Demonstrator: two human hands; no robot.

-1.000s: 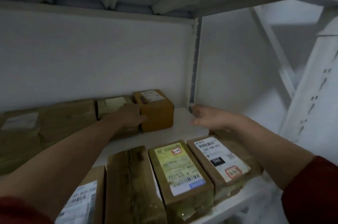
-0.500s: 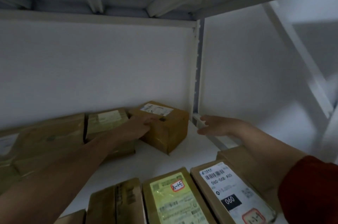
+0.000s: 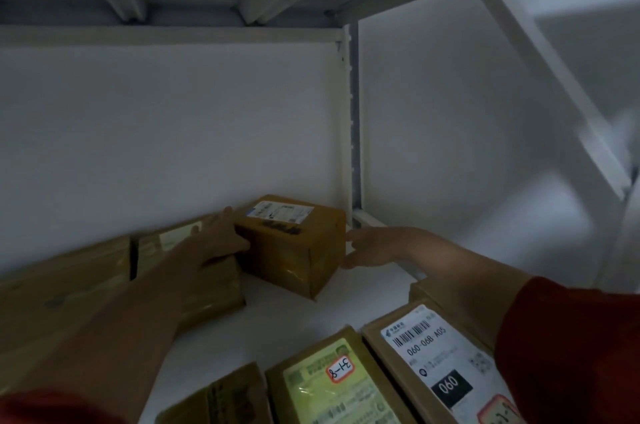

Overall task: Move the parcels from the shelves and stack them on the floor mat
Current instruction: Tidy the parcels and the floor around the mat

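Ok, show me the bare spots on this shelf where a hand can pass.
Bare shelf runs as a strip between the back row of parcels and the front row, and beside the small box toward the post, where the right hand is. Both rows are packed close.

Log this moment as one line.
step: pick | parcel: shelf back corner | left hand: against its left side | right hand: open, by its right side

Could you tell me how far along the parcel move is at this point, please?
Done: nothing I can confirm; the floor mat is out of view. In hand: the left hand presses the left side of the small brown box at the back corner, and the right hand reaches its right edge; it sits on the shelf. Left: the rear-row parcels and the front-row parcels.
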